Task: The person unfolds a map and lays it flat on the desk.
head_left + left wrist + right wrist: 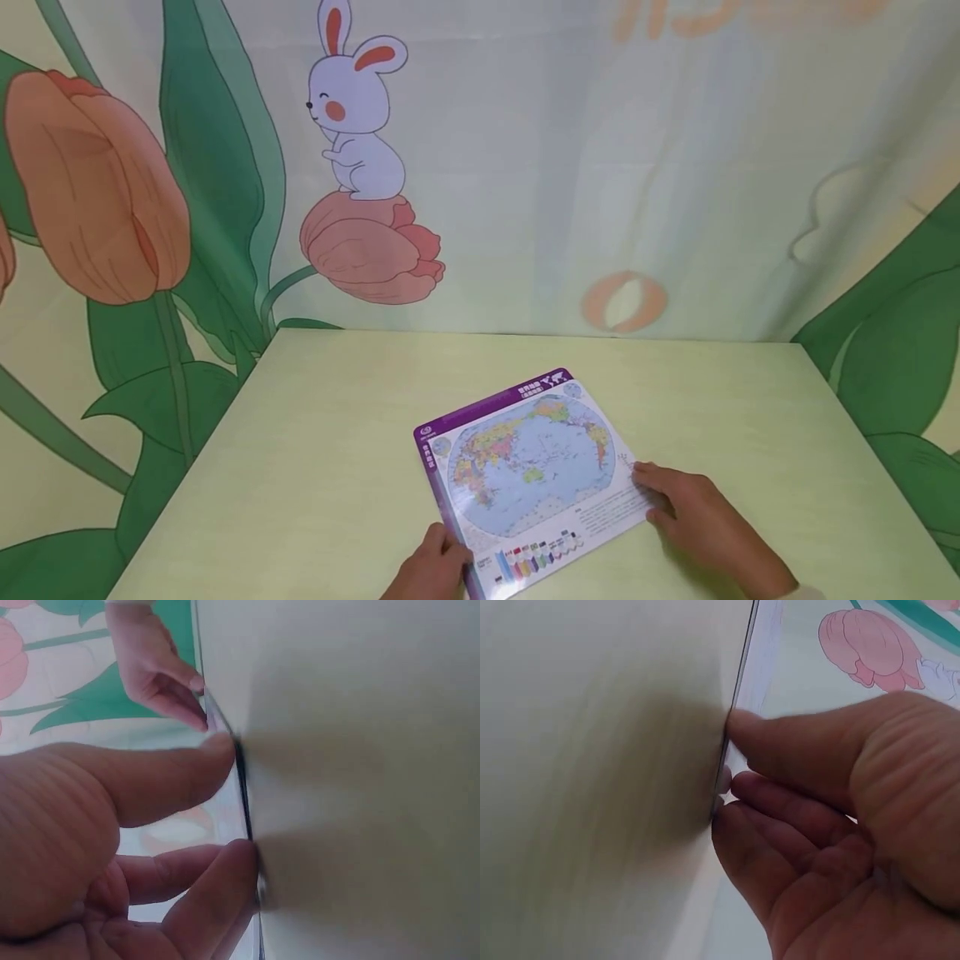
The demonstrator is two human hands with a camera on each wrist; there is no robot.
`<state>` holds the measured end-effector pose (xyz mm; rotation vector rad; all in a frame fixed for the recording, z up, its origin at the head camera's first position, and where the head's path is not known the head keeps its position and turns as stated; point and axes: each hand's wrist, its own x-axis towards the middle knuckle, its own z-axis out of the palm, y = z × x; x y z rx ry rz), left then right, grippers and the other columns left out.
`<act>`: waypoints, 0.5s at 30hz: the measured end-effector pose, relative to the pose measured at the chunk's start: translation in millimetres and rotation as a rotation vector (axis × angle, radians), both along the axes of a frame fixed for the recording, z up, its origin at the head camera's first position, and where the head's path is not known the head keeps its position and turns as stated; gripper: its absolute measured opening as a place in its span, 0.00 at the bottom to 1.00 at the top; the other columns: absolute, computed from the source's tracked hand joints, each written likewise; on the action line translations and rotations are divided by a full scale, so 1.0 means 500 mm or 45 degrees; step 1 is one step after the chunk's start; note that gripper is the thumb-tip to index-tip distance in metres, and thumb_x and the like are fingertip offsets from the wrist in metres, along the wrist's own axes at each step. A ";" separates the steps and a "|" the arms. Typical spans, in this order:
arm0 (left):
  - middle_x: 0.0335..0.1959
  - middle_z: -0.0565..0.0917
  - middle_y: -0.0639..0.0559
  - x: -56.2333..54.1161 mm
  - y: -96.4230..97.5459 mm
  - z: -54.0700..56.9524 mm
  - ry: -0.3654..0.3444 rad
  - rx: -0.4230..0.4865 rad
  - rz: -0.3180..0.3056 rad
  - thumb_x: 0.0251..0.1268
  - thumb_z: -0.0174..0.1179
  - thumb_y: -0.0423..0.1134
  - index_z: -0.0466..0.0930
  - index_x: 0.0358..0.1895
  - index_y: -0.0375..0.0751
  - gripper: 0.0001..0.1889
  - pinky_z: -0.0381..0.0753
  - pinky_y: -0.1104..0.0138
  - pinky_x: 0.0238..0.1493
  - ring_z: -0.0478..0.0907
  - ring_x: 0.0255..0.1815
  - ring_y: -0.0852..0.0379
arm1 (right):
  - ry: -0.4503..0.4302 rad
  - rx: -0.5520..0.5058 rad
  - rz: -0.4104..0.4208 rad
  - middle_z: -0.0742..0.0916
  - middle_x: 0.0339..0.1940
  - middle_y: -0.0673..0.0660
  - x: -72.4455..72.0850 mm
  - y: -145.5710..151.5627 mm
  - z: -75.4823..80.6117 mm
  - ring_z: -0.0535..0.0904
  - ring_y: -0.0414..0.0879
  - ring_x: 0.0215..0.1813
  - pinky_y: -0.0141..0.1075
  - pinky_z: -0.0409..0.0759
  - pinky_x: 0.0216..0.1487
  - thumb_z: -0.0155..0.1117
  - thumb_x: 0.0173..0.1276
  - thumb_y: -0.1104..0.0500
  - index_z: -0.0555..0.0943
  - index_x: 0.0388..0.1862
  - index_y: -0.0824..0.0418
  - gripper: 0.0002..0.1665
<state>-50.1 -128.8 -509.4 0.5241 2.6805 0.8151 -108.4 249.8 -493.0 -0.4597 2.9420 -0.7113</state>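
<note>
A world map board (pixel 532 467) with a purple border and rounded corners lies tilted on the pale table, its printed side up. At its lower left edge, my left hand (pixel 435 567) holds it with bent fingers. The left wrist view has the left thumb (pixel 217 754) and fingertips meeting the thin board edge. My right hand (pixel 701 517) holds the right edge near the lower corner. In the right wrist view, the right thumb (pixel 750 731) and forefinger touch that edge at two spots a little apart.
The pale yellow-green table (pixel 300 467) extends around the board on all sides. Behind it hangs a curtain (pixel 525 167) printed with tulips and a white rabbit, meeting the table's back edge.
</note>
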 end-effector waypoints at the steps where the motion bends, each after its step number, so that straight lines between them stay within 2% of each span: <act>1: 0.45 0.68 0.52 -0.003 0.001 0.007 -0.029 -0.021 0.013 0.61 0.77 0.54 0.83 0.56 0.30 0.31 0.74 0.71 0.37 0.67 0.35 0.62 | 0.004 0.005 -0.007 0.84 0.70 0.60 0.003 -0.001 0.000 0.80 0.62 0.72 0.56 0.79 0.68 0.77 0.63 0.67 0.82 0.67 0.66 0.32; 6: 0.48 0.71 0.50 -0.018 0.004 0.032 -0.097 -0.084 0.080 0.62 0.76 0.51 0.83 0.60 0.32 0.31 0.75 0.67 0.40 0.69 0.37 0.58 | -0.008 0.002 -0.067 0.84 0.70 0.62 0.025 -0.022 0.011 0.79 0.62 0.72 0.57 0.78 0.70 0.79 0.61 0.64 0.82 0.67 0.67 0.33; 9: 0.51 0.73 0.49 -0.032 0.002 0.043 -0.124 -0.064 0.151 0.61 0.76 0.49 0.83 0.61 0.32 0.31 0.75 0.65 0.42 0.71 0.40 0.56 | -0.083 -0.011 -0.128 0.84 0.71 0.59 0.037 -0.050 0.021 0.79 0.60 0.73 0.57 0.77 0.72 0.79 0.62 0.60 0.82 0.68 0.63 0.34; 13: 0.55 0.74 0.48 -0.053 -0.009 0.052 -0.061 -0.066 0.199 0.63 0.76 0.47 0.83 0.62 0.34 0.28 0.80 0.60 0.49 0.73 0.46 0.54 | -0.127 -0.036 -0.158 0.84 0.71 0.54 0.054 -0.097 0.031 0.79 0.57 0.73 0.56 0.76 0.73 0.81 0.61 0.57 0.82 0.68 0.58 0.35; 15: 0.56 0.75 0.47 -0.063 -0.016 0.053 -0.023 -0.067 0.222 0.63 0.76 0.45 0.83 0.62 0.35 0.27 0.82 0.57 0.54 0.75 0.47 0.53 | -0.086 -0.051 -0.110 0.85 0.70 0.55 0.062 -0.121 0.034 0.81 0.56 0.71 0.55 0.77 0.72 0.83 0.59 0.56 0.83 0.66 0.59 0.36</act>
